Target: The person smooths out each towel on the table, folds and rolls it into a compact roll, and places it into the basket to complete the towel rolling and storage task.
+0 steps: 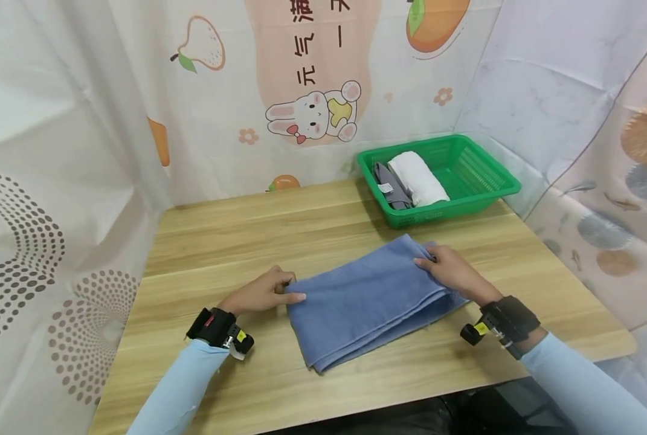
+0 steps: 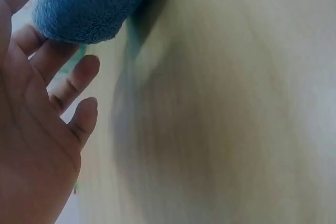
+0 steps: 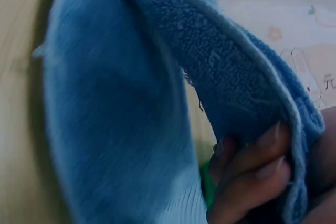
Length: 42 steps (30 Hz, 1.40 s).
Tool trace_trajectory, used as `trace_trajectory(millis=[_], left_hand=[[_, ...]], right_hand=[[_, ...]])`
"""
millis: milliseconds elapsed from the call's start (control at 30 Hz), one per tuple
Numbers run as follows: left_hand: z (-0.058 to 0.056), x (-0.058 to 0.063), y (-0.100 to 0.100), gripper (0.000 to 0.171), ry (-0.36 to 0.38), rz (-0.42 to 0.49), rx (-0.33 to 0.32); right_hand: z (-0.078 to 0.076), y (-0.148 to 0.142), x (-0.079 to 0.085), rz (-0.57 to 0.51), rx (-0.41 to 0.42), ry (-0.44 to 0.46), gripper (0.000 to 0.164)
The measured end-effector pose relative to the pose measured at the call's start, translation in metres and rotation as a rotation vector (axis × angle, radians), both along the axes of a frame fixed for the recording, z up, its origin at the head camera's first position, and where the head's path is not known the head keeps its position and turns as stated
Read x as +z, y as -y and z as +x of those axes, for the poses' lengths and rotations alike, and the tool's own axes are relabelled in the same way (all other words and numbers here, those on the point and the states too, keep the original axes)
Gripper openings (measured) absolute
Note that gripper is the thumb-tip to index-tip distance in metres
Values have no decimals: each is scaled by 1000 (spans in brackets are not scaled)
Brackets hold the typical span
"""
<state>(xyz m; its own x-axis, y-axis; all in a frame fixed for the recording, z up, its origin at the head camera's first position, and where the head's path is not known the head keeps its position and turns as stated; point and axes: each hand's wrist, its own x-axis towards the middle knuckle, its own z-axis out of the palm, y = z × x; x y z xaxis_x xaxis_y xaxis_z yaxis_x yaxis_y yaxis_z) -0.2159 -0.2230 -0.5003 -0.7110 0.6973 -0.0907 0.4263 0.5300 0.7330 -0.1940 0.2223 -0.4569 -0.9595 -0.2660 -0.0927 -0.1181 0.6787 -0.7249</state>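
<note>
A blue terry towel [image 1: 363,299], folded in layers, lies slantwise on the wooden table. My left hand [image 1: 260,292] pinches its left end, thumb on top and fingers beneath; in the left wrist view the towel's rounded fold [image 2: 86,11] sits between thumb and fingers, the other fingers spread loosely. At the far right corner, my right hand [image 1: 456,272] grips the towel's upper layers. The right wrist view shows those layers [image 3: 226,72] raised, with fingertips [image 3: 270,169] curled around the edge, while a lower layer [image 3: 115,103] hangs apart from them.
Behind the towel at the back right, a green plastic basket [image 1: 481,196] holds a rolled white towel [image 1: 415,178] and a folded grey cloth [image 1: 392,188]. The wooden table [image 1: 231,241] ends at a front edge near the person. Printed curtains [image 1: 209,121] hang behind and at both sides.
</note>
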Motion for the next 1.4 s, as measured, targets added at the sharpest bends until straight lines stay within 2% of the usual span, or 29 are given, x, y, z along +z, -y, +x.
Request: trace_trajectory(millis=[133, 267, 333, 500, 600, 700, 767, 900, 967, 1000, 1067, 1133, 1167, 1233, 1300, 1367, 1400], left_hand=[[2, -2, -7, 23, 22, 1, 33], [2, -6, -16, 27, 17, -22, 62], [2, -8, -22, 28, 0, -31, 67], [2, -9, -33, 33, -107, -52, 48], [2, -7, -35, 39, -116, -47, 48], [2, -7, -37, 37, -116, -39, 60], [2, -10, -39, 32, -142, -45, 60], [8, -16, -41, 26, -244, -104, 46], [16, -17, -30, 29, -319, -138, 43], [20, -17, -24, 30, -358, -154, 40], [29, -16, -11, 29, -425, -174, 33], [37, -13, -1, 27, -483, -168, 9], [39, -12, 3, 25, -520, -161, -11], [42, -11, 7, 24, -597, -158, -52], [44, -8, 6, 30, -654, -174, -97], [45, -7, -2, 45, -678, -223, -142], [46, -6, -7, 53, -663, -253, -165]], right_hand=[[-4, -15, -10, 76, -36, -48, 28], [-10, -21, -15, 167, -49, -129, 28], [-13, -22, -18, 236, -53, -162, 27], [-18, -27, -25, 361, -111, -216, 24], [-23, -31, -27, 389, -129, -248, 26], [-26, -32, -33, 428, -121, -277, 29], [-24, -30, -39, 457, -130, -348, 29], [-6, -17, -46, 526, -158, -619, 26], [4, 3, -45, 542, -94, -706, 29], [10, 14, -42, 552, -45, -708, 30], [20, 37, -38, 547, 63, -651, 38], [23, 57, -35, 543, 166, -538, 53], [19, 66, -35, 549, 212, -480, 62], [5, 79, -38, 546, 287, -386, 76], [-18, 89, -42, 533, 367, -311, 82], [-46, 100, -46, 532, 438, -249, 81], [-59, 107, -46, 533, 471, -235, 79]])
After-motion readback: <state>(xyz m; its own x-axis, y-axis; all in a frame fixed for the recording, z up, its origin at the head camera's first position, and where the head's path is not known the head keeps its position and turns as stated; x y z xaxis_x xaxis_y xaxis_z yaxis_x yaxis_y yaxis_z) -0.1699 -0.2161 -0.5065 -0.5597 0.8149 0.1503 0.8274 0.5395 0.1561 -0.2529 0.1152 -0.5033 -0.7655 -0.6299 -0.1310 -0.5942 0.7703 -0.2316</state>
